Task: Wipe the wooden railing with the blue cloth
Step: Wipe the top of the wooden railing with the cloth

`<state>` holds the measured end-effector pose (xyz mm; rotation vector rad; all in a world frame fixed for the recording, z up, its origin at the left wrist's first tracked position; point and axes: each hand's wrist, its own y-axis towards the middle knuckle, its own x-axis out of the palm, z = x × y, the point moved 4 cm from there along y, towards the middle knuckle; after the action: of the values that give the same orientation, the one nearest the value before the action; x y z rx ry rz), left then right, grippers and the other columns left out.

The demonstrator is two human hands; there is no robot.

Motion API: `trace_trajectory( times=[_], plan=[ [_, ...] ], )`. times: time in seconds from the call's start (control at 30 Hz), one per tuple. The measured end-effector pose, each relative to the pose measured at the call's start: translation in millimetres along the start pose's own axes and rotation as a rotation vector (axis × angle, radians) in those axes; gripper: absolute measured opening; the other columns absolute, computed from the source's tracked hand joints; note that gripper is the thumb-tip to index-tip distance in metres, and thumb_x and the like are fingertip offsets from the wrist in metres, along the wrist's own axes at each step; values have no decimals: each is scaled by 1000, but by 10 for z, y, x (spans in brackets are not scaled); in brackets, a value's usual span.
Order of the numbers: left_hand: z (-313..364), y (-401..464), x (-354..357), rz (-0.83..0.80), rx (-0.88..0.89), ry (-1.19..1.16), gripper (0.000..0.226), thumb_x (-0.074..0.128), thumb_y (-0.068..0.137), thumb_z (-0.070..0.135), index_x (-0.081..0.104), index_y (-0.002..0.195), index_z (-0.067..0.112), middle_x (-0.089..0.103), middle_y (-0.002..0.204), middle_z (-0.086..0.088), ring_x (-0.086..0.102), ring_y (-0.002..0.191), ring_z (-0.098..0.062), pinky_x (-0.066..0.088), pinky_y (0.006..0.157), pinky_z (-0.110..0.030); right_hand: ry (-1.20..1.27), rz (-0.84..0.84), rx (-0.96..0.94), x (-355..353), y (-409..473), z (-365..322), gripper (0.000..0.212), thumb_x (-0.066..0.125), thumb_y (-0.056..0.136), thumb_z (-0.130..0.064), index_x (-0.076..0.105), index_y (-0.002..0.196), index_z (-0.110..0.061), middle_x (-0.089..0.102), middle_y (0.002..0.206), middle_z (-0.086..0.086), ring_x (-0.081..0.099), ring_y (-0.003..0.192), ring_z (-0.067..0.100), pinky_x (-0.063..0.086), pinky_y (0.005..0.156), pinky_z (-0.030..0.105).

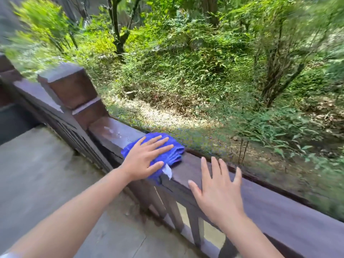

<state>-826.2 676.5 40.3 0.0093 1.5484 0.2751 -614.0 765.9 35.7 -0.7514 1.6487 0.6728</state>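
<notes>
Left hand (147,159) flat, fingers spread, palm pressed down on a bunched bright blue cloth (170,152) with a small white tag (167,170) at its near edge. The cloth lies on the flat top of the dark brown wooden railing (279,211), under the left hand. Right hand (218,190) just right of the cloth, open, fingers splayed, over the rail top; contact can't be judged, holding nothing. Square wooden post (72,88) beyond the left hand. Grey concrete floor (46,174) below the left forearm. Green foliage (204,62) past the rail.
</notes>
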Motion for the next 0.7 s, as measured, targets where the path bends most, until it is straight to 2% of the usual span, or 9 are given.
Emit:
trace_trajectory(
  times=[0.07, 0.23, 0.33, 0.4, 0.47, 0.53, 0.6, 0.7],
  plan=[
    [-253, -34, -13, 10, -15, -4, 53, 28, 86, 51, 29, 138, 40, 24, 150, 10, 21, 141, -15, 23, 110, -50, 41, -27, -53, 54, 243, -265, 74, 18, 88, -60, 1, 145, -16, 11, 157, 12, 9, 143, 26, 7, 111, 61],
    [-1013, -156, -113, 58, -159, -28, 53, 27, 86, 47, 33, 138, 33, 27, 150, 4, 23, 140, -16, 27, 111, -52, 79, -70, -133, 137, 630, -743, 75, 23, 90, -55, -1, 144, -9, 9, 156, 13, 7, 143, 28, 10, 111, 60],
    [-1416, -190, -154, 80, -376, -43, 53, 25, 87, 49, 29, 138, 35, 26, 152, 5, 20, 141, -13, 20, 113, -52, 73, -86, -147, 177, 711, -857, 75, 22, 90, -55, -2, 144, -8, 8, 157, 12, 6, 143, 28, 11, 111, 59],
    [-1503, -116, -159, 81, -562, -62, 47, 30, 91, 46, 35, 136, 36, 28, 153, 6, 19, 142, -13, 15, 114, -52, 68, -86, -155, 194, 763, -922, 75, 22, 90, -55, -2, 144, -8, 7, 157, 11, 6, 144, 27, 11, 111, 59],
    [-1440, -24, -124, 45, -621, -52, 46, 32, 91, 47, 34, 136, 37, 25, 153, 7, 16, 143, -14, 10, 113, -56, 64, -86, -168, 207, 840, -1028, 76, 22, 90, -55, -2, 144, -8, 7, 157, 10, 7, 143, 26, 12, 111, 58],
    [-1331, -1, -60, 6, -521, -42, 53, 25, 86, 53, 28, 137, 42, 21, 154, 9, 12, 143, -13, 7, 113, -58, 54, -85, -181, 227, 941, -1160, 76, 22, 90, -55, -2, 144, -8, 7, 157, 10, 7, 144, 25, 13, 111, 58],
    [-1292, -64, -38, -13, -348, -41, 54, 21, 84, 57, 19, 137, 49, 17, 155, 11, 7, 143, -9, 2, 113, -59, 39, -83, -194, 252, 1054, -1312, 75, 22, 90, -55, -1, 144, -9, 7, 157, 10, 7, 144, 25, 14, 110, 58],
    [-1392, -132, -73, -20, -35, 88, 50, 18, 88, 58, 11, 138, 51, 5, 156, 11, -3, 144, -12, -16, 110, -56, 33, -76, -187, 297, 1219, -1517, 75, 23, 90, -55, 0, 145, -10, 7, 158, 8, 8, 144, 23, 15, 110, 57]
  ],
)
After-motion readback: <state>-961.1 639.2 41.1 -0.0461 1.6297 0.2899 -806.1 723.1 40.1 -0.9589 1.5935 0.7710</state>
